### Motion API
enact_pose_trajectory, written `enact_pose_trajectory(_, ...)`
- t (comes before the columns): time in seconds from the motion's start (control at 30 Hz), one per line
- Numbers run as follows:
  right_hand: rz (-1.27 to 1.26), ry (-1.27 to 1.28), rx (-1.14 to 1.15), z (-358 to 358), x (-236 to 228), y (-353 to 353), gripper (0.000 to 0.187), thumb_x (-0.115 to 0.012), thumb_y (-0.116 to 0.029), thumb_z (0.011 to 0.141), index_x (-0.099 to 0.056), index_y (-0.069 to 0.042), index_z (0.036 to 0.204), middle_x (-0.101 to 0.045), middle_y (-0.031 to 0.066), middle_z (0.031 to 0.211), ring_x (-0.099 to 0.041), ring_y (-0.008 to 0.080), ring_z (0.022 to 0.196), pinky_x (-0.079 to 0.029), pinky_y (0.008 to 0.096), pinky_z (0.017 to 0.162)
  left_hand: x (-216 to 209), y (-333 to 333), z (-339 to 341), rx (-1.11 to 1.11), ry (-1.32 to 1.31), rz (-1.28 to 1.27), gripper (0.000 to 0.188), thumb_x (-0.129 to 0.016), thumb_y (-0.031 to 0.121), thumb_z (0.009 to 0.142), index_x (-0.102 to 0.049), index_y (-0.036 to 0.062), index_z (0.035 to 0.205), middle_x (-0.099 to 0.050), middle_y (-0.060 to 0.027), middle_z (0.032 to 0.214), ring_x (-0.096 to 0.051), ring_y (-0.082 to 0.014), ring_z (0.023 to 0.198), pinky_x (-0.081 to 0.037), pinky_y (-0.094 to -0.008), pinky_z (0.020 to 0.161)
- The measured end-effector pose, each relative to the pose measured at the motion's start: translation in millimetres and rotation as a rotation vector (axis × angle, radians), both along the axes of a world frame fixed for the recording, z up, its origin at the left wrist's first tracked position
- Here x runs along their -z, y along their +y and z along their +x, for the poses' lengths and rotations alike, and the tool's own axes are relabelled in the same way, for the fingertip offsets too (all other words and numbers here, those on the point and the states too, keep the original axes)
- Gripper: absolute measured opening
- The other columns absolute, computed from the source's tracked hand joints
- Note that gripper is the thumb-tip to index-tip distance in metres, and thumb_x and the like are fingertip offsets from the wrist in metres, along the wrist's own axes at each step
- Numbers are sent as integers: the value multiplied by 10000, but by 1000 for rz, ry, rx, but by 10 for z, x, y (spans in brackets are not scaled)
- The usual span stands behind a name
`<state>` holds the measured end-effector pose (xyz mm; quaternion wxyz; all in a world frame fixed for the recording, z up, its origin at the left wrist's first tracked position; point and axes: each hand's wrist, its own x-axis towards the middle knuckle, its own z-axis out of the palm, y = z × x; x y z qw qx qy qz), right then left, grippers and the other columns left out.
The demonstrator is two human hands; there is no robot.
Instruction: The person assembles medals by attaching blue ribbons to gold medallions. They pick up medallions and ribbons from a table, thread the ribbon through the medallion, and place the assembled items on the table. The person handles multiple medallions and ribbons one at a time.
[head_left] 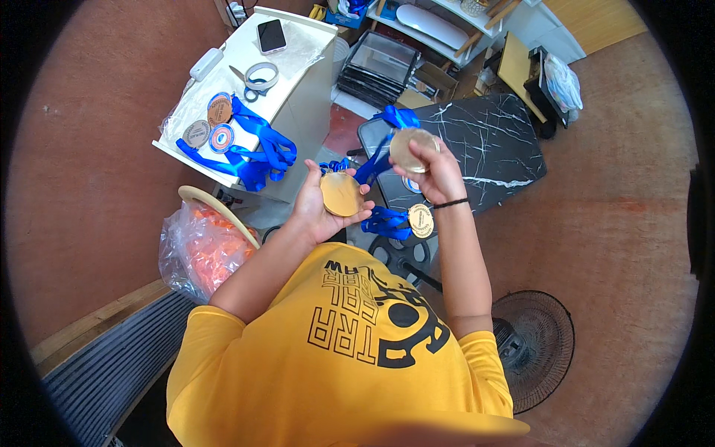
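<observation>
Here, our left hand curls its fingers round a gold medal, face up, beside the black table's left edge; our right hand's fingers clamp a second medal, blurred, over that edge, blue ribbon slanting lengthwise between.

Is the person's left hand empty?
No, the left hand holds a round gold-coloured disc, its flat face turned up toward the camera.

A phone lies on a white cabinet, a black fan at right.
</observation>
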<state>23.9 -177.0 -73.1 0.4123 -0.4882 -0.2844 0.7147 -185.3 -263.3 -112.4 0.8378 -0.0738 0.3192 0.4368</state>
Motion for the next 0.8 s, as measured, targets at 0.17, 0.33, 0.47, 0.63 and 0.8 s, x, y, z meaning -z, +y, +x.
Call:
enact_pose_trajectory(0.17,137,27,23,-335,71,-48,265,-569,-81,877,-515,31,1112,-636,138,957,-664,216,730,-539,282,455,182,13,226,-87,16,-49,793,-210,790,831,-560,124,1080,-618,-175,995,-551,-413,1056,-472,-497,914)
enact_pose_trajectory(0.33,-23,-82,-51,-565,432,-426,444,-682,-94,841,-399,-28,1177,-605,120,834,-512,128,426,-407,244,349,458,-6,304,-122,-217,135,783,-139,735,884,-539,121,1160,-615,-113,1039,-586,-239,867,-482,-397,802)
enact_pose_trajectory(0.47,65,-234,-16,-625,658,-628,419,-683,-126,847,-421,-11,1154,-594,112,855,-526,138,459,-411,267,375,529,-41,303,-107,-65,44,807,-160,754,870,-511,129,1240,-619,-82,1060,-593,-245,919,-462,-406,859)
enact_pose_trajectory(0.63,458,-867,-95,-607,690,-765,335,-637,-180,865,-476,16,1085,-601,185,892,-606,313,639,-495,404,585,491,-31,336,-56,65,61,498,-449,520,934,-521,116,1217,-590,-78,1164,-567,-239,1096,-450,-434,931)
enact_pose_trajectory(0.8,601,-1153,-277,-465,601,-818,362,-530,-324,920,-582,-33,1129,-605,203,891,-598,354,859,-470,402,744,583,30,333,-39,63,50,316,-540,239,937,-507,142,1236,-554,-90,1200,-568,-261,1078,-444,-485,941)
